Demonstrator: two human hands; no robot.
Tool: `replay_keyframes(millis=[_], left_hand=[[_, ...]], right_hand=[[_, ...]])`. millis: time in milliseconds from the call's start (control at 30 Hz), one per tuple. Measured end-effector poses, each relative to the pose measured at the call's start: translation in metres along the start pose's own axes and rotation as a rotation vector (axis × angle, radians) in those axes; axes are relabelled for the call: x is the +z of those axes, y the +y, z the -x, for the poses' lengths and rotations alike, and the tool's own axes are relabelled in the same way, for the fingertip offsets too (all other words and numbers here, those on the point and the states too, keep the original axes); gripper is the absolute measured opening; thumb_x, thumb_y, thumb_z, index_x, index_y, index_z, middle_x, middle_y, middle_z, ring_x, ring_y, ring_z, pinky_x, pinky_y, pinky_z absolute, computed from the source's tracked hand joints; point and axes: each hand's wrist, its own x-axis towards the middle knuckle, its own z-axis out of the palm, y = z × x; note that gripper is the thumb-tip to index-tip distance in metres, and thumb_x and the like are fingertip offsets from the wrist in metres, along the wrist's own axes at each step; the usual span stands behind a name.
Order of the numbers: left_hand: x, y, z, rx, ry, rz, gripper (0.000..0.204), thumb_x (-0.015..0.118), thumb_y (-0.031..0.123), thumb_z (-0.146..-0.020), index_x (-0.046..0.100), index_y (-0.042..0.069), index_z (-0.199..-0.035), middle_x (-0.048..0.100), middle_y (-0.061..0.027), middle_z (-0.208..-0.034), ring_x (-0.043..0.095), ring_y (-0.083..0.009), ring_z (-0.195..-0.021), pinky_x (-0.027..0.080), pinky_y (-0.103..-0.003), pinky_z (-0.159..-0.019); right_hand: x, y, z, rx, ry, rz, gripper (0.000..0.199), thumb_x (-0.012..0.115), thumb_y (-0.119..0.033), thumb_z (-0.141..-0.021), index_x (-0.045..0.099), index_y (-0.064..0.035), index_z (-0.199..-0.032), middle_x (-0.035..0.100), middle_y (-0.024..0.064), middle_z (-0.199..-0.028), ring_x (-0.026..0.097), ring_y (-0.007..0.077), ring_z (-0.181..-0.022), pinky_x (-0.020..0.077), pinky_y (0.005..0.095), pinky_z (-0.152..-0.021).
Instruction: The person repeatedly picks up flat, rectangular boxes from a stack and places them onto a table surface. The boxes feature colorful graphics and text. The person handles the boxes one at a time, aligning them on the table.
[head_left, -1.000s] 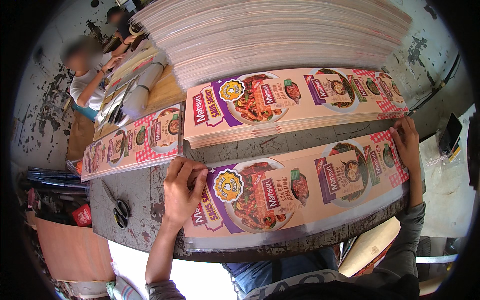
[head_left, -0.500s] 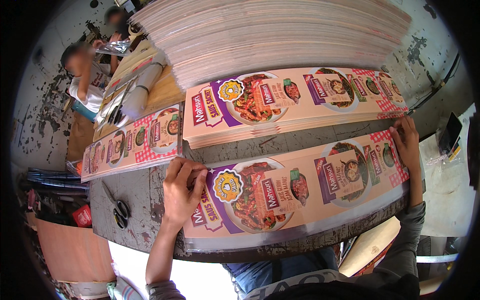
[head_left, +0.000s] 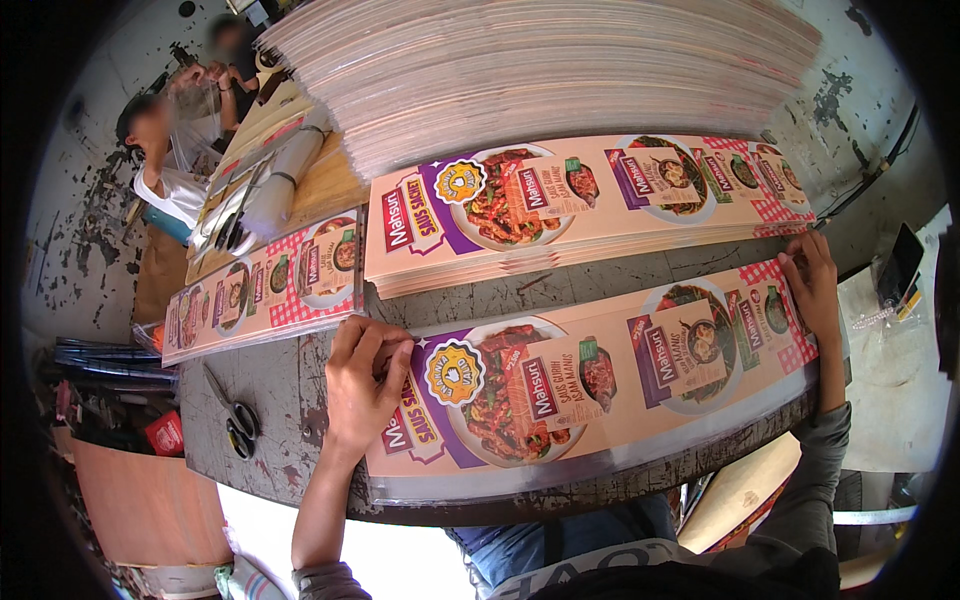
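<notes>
Card [head_left: 590,385] with printed food pictures lies flat on the surface [head_left: 290,410], spanning the gap between the left grip [head_left: 360,388] and the right grip [head_left: 812,282]. Left grip: fingers bent, in contact at the card's left end. Right grip: fingers bent over the far right corner. Whether either one pinches the card or only presses it cannot be told, as the fingertips are partly hidden. Clear film [head_left: 565,482] shows along the card's near edge, on the body side of both grips.

Change over the last second: at the grips, next to none. The left grip and the card's left part sit very slightly further left; the right grip shows no visible shift. In judgement, the work is at a steadying stage, with the card about as well placed as before.

Card stack [head_left: 590,200], just beyond the grips, and scissors [head_left: 240,428], left of the left grip, show no evident disturbance. Noticeable movement is confined to the co-worker [head_left: 178,205], well beyond the left grip, whose hands are now raised with clear plastic between them; a second earlier they were lower. This appears to have no bearing on the card.
</notes>
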Motion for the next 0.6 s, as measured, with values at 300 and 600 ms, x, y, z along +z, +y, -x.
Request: replay_keyframes(millis=[300, 600], left_hand=[[0.0012, 0.0002, -0.0002, -0.013, -0.005, 0.013, 0.006, 0.063, 0.002, -0.078, 0.062, -0.002, -0.083, 0.054, -0.0108, -0.081, 0.058, -0.0228, -0.071, 0.049, -0.032, -0.06], [0.0007, 0.0005, 0.0004, -0.007, 0.004, 0.012, 0.007, 0.064, 0.001, -0.078, 0.061, -0.002, -0.083, 0.054, -0.0109, -0.081, 0.057, -0.0232, -0.071, 0.048, -0.033, -0.06]], right_hand=[[0.0, -0.0023, 0.0004, -0.001, 0.011, 0.019, 0.015, 0.059, -0.01, -0.083, 0.052, 0.0026, -0.087, 0.048, 0.0116, -0.079, 0.05, 0.0242, -0.071, 0.0405, 0.033, -0.061], [0.0011, -0.0006, 0.0002, -0.024, 0.023, 0.003, 0.016, 0.059, -0.01, -0.083, 0.052, 0.003, -0.087, 0.048, 0.0119, -0.079, 0.05, 0.0248, -0.07, 0.0408, 0.0328, -0.062]])
